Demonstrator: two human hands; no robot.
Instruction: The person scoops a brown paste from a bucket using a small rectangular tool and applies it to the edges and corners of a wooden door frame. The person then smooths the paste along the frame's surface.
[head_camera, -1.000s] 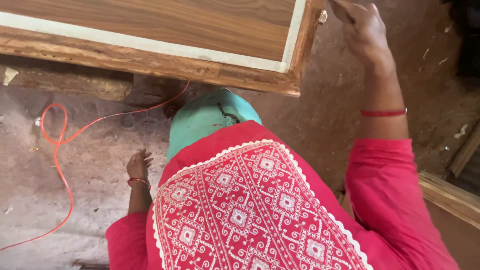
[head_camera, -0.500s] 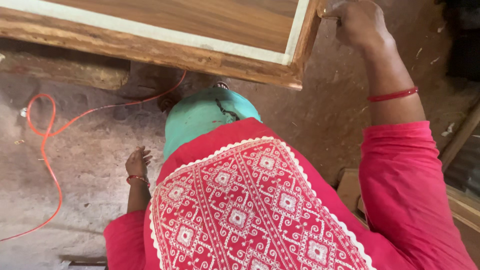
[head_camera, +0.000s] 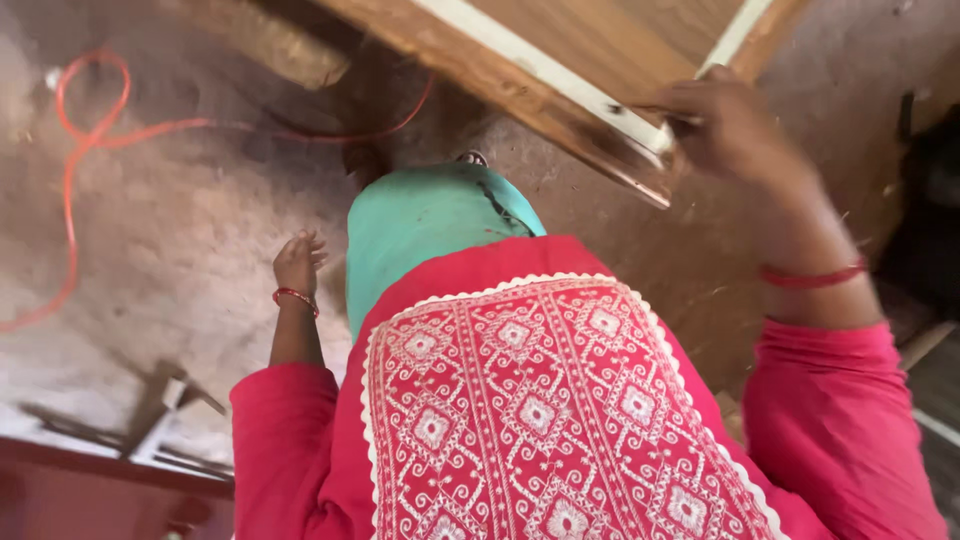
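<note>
My right hand (head_camera: 735, 125) is raised and closed over the near corner of a wooden panel (head_camera: 600, 40) with a cream strip inside its frame. A thin dark thing sticks out by the fingers, too blurred to identify. My left hand (head_camera: 298, 262) hangs at my side with the fingers loosely apart, holding nothing, above the dirt floor (head_camera: 180, 260). Both wrists wear a red bangle. My red embroidered top and teal trousers fill the middle of the view.
An orange cable (head_camera: 70, 150) loops over the floor at the left and runs under the panel. A rough wooden beam (head_camera: 270, 40) lies beneath the panel's edge. A red surface (head_camera: 100, 495) and some thin metal pieces (head_camera: 160, 410) sit at the bottom left.
The view has swung and tilted, so the panel now sits diagonally at the upper right. My right hand stays at the panel's corner, now lower in view. My left hand has risen slightly.
</note>
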